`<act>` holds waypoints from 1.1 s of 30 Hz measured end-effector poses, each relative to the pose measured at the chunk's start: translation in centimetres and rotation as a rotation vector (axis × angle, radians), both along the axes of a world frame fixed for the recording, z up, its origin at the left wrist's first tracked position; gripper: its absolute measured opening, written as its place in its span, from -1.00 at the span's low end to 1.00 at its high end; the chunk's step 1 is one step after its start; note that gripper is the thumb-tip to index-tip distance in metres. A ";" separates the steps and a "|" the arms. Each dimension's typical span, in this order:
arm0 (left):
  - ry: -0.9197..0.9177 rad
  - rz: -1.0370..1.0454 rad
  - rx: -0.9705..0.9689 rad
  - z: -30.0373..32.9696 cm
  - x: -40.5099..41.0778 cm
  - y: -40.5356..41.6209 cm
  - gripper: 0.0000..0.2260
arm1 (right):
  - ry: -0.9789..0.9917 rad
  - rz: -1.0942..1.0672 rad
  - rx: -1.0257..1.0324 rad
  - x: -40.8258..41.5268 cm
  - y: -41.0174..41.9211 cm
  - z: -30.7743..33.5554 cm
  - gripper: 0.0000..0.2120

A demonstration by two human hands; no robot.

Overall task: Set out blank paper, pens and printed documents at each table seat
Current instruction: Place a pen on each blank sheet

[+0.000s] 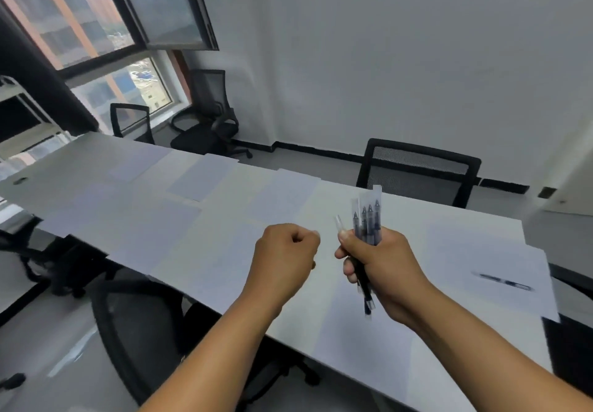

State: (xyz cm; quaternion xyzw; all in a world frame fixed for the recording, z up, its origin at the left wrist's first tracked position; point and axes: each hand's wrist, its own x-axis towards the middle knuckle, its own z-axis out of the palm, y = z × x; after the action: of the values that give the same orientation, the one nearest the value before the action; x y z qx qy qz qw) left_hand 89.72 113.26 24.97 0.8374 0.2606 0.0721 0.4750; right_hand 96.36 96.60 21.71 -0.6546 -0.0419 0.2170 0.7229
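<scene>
Across the long white table (83, 167), sheets of paper (202, 177) lie in rows along both long edges. Beyond the table's far edge stands a black mesh chair (417, 170) against a pale wall; past its left end are more chairs and a window (80, 19). Near the table's right end a single pen (505, 282) lies on a sheet. Above the table's near side, the right hand (382, 264) grips a bundle of pens (365, 228), tips up. Just left of it, the left hand (285, 254) is curled into a fist, holding nothing visible.
</scene>
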 end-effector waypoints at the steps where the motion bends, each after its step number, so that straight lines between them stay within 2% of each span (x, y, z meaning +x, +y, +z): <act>1: 0.005 -0.031 -0.037 -0.9 0.9 0.2 -0.67 | 0.012 -0.029 -0.013 0.2 0.0 -0.7 -0.78; 8: 0.030 -0.256 -0.247 -6.4 5.1 0.8 -0.72 | 0.111 -0.260 -0.078 0.3 -0.3 -5.7 -0.74; 14: 0.053 -0.412 -0.391 -11.3 6.0 0.8 -0.78 | 0.174 -0.352 -0.109 -1.1 -0.1 -9.7 -0.72; 24: 0.219 -0.469 -0.500 -19.1 7.1 0.9 -0.84 | 0.272 -0.401 -0.076 -2.0 0.4 -15.9 -0.68; 30: 0.285 -0.487 -0.544 -22.3 7.9 0.6 -0.87 | 0.334 -0.425 -0.041 -2.2 0.1 -18.5 -0.56; 33: 0.282 -0.473 -0.542 -23.2 8.4 0.5 -0.84 | 0.371 -0.451 -0.021 -2.3 -0.2 -19.6 -0.63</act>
State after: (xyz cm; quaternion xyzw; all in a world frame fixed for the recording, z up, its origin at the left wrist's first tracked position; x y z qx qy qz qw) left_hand 98.14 113.77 1.80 0.7204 0.1326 -0.2269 0.6419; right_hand 94.04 96.36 2.13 -0.6039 0.2400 0.1672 0.7414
